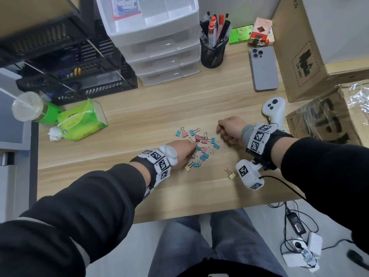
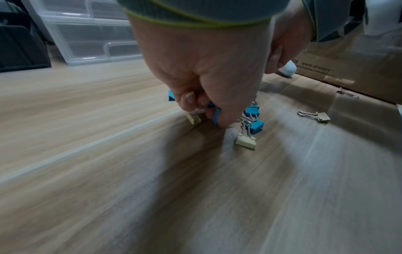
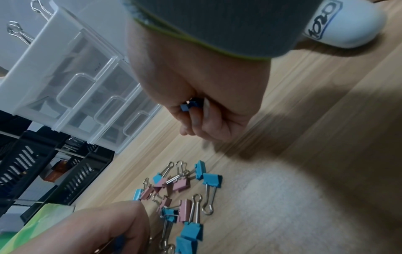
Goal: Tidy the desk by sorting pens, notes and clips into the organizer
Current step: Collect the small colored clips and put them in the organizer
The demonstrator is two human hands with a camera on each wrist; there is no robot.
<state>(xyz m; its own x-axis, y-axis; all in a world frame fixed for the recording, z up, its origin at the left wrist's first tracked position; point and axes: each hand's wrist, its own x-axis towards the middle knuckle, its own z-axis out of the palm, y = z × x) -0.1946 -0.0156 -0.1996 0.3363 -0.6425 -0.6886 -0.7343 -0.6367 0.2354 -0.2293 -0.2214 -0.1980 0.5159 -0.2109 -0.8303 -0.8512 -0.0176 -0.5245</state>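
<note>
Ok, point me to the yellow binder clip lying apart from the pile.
In the head view the lone yellow binder clip lies on the desk near its front edge, right of the clip pile and just left of the right wrist's white camera mount.

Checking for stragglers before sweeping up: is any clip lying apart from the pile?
Yes. One yellow binder clip lies alone on the desk, right of the main clip pile, near the right wrist.
</note>
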